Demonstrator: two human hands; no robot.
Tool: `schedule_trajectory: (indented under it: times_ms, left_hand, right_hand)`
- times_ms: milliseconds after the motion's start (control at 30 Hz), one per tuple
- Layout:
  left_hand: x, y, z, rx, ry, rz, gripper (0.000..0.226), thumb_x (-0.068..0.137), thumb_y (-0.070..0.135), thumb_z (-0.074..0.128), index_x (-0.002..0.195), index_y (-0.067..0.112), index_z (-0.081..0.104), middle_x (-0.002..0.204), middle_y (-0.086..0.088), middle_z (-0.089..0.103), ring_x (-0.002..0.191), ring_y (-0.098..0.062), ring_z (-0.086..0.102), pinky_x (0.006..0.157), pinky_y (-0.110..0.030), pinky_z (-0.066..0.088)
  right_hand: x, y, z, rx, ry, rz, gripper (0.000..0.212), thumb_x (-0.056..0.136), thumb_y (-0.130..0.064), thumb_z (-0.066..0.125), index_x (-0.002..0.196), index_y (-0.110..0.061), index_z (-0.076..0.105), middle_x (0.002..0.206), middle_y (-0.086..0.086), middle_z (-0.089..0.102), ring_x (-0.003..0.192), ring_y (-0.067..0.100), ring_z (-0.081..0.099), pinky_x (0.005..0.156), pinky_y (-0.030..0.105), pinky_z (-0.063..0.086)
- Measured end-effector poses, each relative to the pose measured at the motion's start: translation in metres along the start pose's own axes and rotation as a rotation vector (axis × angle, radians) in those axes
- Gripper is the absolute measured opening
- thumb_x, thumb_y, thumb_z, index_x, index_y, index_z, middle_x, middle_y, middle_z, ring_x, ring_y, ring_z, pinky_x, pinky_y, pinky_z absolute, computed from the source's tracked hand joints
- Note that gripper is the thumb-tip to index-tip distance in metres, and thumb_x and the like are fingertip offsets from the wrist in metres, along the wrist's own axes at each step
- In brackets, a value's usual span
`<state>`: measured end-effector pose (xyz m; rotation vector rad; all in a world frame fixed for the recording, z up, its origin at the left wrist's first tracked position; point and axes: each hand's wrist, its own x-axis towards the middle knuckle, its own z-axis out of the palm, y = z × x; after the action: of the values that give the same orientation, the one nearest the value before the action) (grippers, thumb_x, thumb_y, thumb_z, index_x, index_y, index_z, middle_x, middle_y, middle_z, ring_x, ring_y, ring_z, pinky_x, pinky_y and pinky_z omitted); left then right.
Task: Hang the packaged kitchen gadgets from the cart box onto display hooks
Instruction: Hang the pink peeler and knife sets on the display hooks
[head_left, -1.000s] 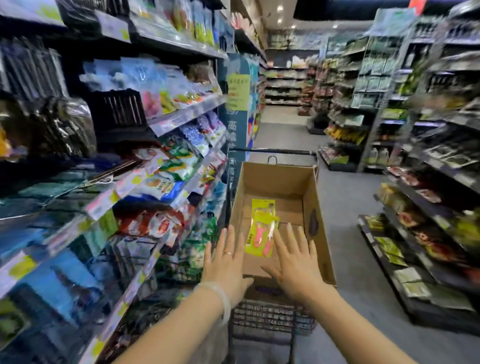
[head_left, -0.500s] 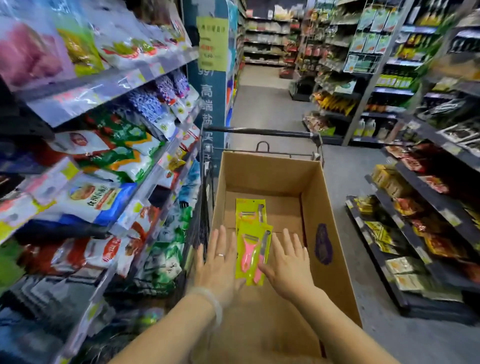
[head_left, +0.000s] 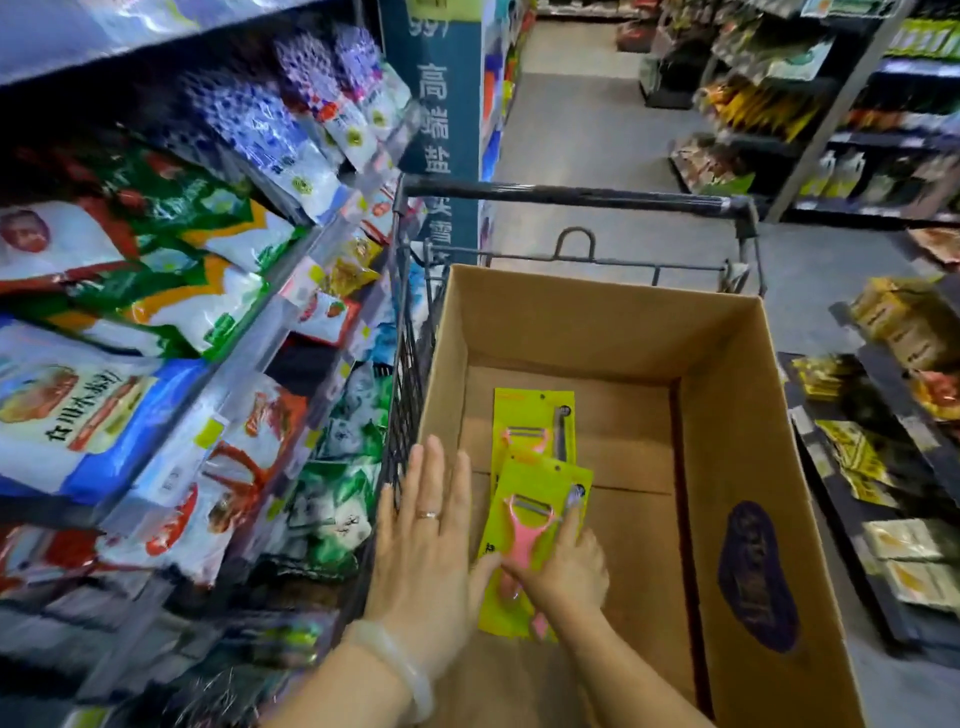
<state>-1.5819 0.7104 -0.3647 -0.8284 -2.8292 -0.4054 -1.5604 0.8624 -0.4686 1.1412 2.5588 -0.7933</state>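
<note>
1. The right hand (head_left: 563, 566) lies on the near peeler pack (head_left: 535, 545), fingers curling at its right edge; whether it grips yet, I cannot tell.
2. The left hand (head_left: 426, 551) is flat and straight-fingered, thumb touching the pack's left edge.
3. The pack's long axis runs 12 to 6, partly covering a second peeler pack (head_left: 535, 415) at 12 on the cardboard box (head_left: 737, 415) floor, inside the cart (head_left: 571, 195).

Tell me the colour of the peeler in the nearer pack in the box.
Pink, on a yellow-green card; the peeler shows clearly in the head view.

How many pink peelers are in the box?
2. One peeler pack lies flat farther back on the box floor; the nearer peeler pack overlaps it, under the right hand. More could hide beneath.
</note>
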Motion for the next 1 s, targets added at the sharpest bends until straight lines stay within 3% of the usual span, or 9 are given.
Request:
schedule_trajectory:
  times_ms: [100,300,500,633,700,767,867,900,1000]
  left_hand:
    - [0.008,0.003,0.001,-0.049,0.021,0.003,0.089,0.078,0.052,0.038,0.149,0.014,0.000,0.157,-0.008,0.003,0.146,-0.018,-0.005,0.110,-0.042,0.012]
    - [0.022,0.004,0.007,-0.071,0.014,0.090,0.078,0.082,0.043,0.039,0.147,0.011,0.013,0.156,-0.007,0.007,0.145,-0.022,0.004,0.112,-0.040,0.012]
    - [0.033,0.015,0.008,-0.188,-0.219,0.132,0.074,0.082,0.038,0.045,0.146,0.010,0.018,0.153,-0.001,0.014,0.141,-0.018,0.017,0.106,-0.035,0.032]
    - [0.061,0.042,-0.016,-0.446,-0.330,-0.189,0.099,0.087,0.034,0.059,0.144,0.010,-0.019,0.155,-0.003,-0.015,0.145,-0.016,-0.006,0.113,-0.021,0.001]
    - [0.074,0.048,-0.028,-0.587,-0.210,-0.338,0.109,0.080,0.032,0.069,0.146,0.010,-0.014,0.155,-0.013,0.003,0.145,-0.020,0.005,0.112,-0.023,0.009]
    - [0.082,0.045,-0.039,-0.668,-0.006,-0.443,0.109,0.071,0.028,0.078,0.148,0.012,0.002,0.150,-0.014,0.021,0.141,-0.023,0.019,0.111,-0.028,0.019]
    - [0.092,0.035,-0.047,-0.712,0.109,-0.576,0.105,0.067,0.023,0.081,0.147,0.011,0.014,0.151,-0.012,0.025,0.141,-0.024,0.020,0.111,-0.033,0.021]
    - [0.093,0.031,-0.047,-0.708,0.104,-0.597,0.105,0.066,0.022,0.082,0.147,0.011,0.016,0.150,-0.011,0.026,0.140,-0.024,0.022,0.111,-0.034,0.023]
    - [0.089,0.015,-0.039,-0.722,0.110,-0.641,0.101,0.063,0.021,0.084,0.144,0.011,0.023,0.141,-0.012,0.038,0.132,-0.028,0.035,0.106,-0.040,0.033]
  right_hand:
    - [0.014,-0.006,0.014,0.060,0.010,0.108,0.122,0.066,-0.062,0.069,0.148,-0.019,-0.010,0.134,0.015,0.041,0.125,0.032,0.041,0.101,0.038,0.035]
    - [0.025,-0.005,0.006,0.268,-0.012,0.173,0.122,0.064,-0.035,0.078,0.148,-0.023,-0.009,0.131,0.021,0.027,0.121,0.043,0.039,0.100,0.045,0.038]
    - [0.021,-0.017,-0.080,0.495,0.104,-0.078,0.126,0.060,-0.022,0.084,0.149,-0.023,-0.007,0.133,0.020,0.024,0.129,0.034,0.027,0.108,0.035,0.027]
    - [-0.002,-0.057,-0.138,0.512,0.134,-0.381,0.124,0.062,-0.022,0.082,0.149,-0.025,-0.005,0.124,0.006,0.026,0.115,0.015,0.038,0.105,0.021,0.034]
    - [-0.014,-0.069,-0.156,0.533,0.109,-0.464,0.118,0.068,-0.018,0.080,0.148,-0.027,-0.005,0.121,-0.001,0.023,0.092,-0.007,0.045,0.084,-0.001,0.037]
    - [-0.024,-0.076,-0.166,0.552,0.048,-0.536,0.112,0.071,-0.017,0.077,0.149,-0.026,-0.003,0.121,-0.005,0.022,0.087,-0.024,0.040,0.075,-0.008,0.031]
    - [-0.027,-0.084,-0.170,0.712,-0.043,-0.591,0.099,0.076,-0.022,0.075,0.148,-0.026,0.008,0.130,-0.006,0.032,0.121,-0.002,0.041,0.102,0.018,0.037]
    - [-0.024,-0.086,-0.172,0.822,-0.098,-0.578,0.088,0.080,-0.022,0.072,0.147,-0.027,0.014,0.130,-0.004,0.039,0.119,0.005,0.047,0.100,0.026,0.042]
    - [0.002,-0.084,-0.160,1.085,-0.225,-0.440,0.054,0.089,-0.016,0.060,0.137,-0.022,0.036,0.112,-0.003,0.057,0.092,0.004,0.058,0.081,0.023,0.048]
